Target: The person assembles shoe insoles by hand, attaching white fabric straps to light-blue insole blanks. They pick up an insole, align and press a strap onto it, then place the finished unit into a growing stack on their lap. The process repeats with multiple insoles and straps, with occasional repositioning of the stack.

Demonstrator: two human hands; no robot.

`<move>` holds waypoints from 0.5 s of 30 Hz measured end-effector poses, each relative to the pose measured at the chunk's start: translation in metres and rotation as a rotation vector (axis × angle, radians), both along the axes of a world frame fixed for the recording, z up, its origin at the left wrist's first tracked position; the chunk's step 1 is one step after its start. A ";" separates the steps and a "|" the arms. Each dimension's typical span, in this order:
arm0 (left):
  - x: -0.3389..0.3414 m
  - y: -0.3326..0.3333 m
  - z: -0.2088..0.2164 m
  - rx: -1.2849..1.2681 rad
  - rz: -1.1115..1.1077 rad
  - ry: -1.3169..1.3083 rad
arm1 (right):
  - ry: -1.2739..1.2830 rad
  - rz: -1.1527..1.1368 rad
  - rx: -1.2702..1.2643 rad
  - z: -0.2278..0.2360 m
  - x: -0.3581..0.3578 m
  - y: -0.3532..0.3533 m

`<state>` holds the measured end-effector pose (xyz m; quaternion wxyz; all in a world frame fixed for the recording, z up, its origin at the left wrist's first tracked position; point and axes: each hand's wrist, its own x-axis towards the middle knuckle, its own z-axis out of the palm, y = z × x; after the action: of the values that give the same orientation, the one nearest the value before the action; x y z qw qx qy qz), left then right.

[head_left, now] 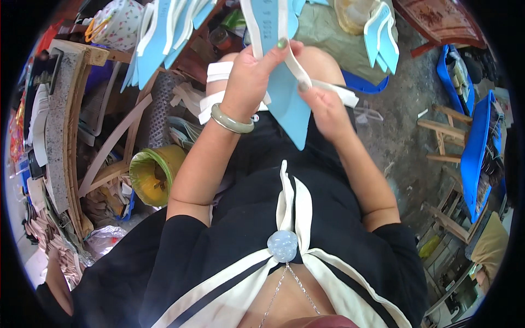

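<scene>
Over my lap is a light blue, pointed, insole-shaped piece [293,117] with white edging along its sides. My left hand [252,76] grips it, the thumb pressed on its upper face near the edging. My right hand [327,112] is closed with thumb and fingertips on the white strip [295,70] at the piece's right edge. Other white strips [220,72] lie across my thighs, and one end [342,94] sticks out past my right hand. Similar blue pieces with white edging [156,33] are fanned out at the upper left. More of them [381,44] lie at the upper right.
A yellow bin with a green liner [158,175] stands left of me, beside a wooden-framed bench [76,126]. Blue trays [474,156] and wooden stools [445,131] stand at the right. Another person's arm [56,279] shows at the lower left.
</scene>
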<state>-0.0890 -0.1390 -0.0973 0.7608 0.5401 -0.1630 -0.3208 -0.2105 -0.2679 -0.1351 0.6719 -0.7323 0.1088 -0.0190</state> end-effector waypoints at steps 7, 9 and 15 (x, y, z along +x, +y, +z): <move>0.037 0.009 0.040 0.122 -0.347 0.017 | -0.007 0.341 0.137 -0.006 0.003 0.000; 0.034 0.009 0.047 0.294 -0.390 -0.182 | -0.236 0.179 0.345 0.012 0.026 -0.026; 0.029 0.007 0.062 0.470 -0.634 -0.222 | -0.332 0.372 -0.501 0.091 0.079 -0.077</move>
<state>-0.0602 -0.1324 -0.0351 0.4577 0.6536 -0.3249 -0.5076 -0.1311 -0.3444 -0.0444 0.4717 -0.8688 -0.1452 -0.0409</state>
